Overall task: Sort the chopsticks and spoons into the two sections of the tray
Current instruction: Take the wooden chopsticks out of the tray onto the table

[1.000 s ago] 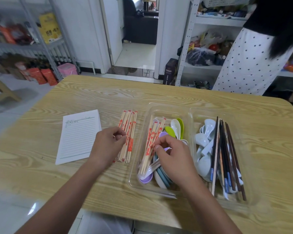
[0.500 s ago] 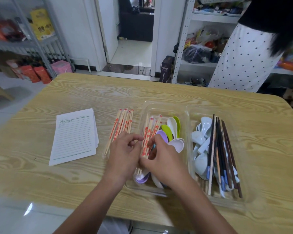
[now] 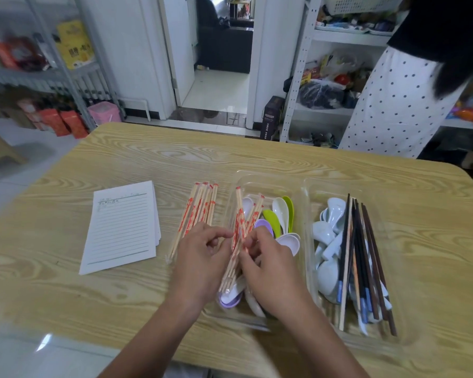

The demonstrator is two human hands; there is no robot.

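Observation:
A clear two-section tray (image 3: 304,186) sits on the wooden table. Its left section holds coloured and white spoons (image 3: 280,211) and several wrapped chopsticks (image 3: 239,227). Its right section holds pale blue spoons (image 3: 327,233) and dark chopsticks (image 3: 359,255). My right hand (image 3: 268,271) pinches the wrapped chopsticks over the left section, lifting them at a slant. My left hand (image 3: 200,257) hovers right beside them with fingers curled, its thumb and forefinger near the bundle. Another pile of wrapped chopsticks (image 3: 200,205) lies on the table left of the tray.
A lined notepad (image 3: 122,227) lies at the left of the table. A person in a dotted skirt (image 3: 393,105) stands beyond the far right edge. Shelving racks and a doorway are behind the table.
My left hand left the pile on the table and came right to the tray. My right hand gathered wrapped chopsticks in the left section and raised them.

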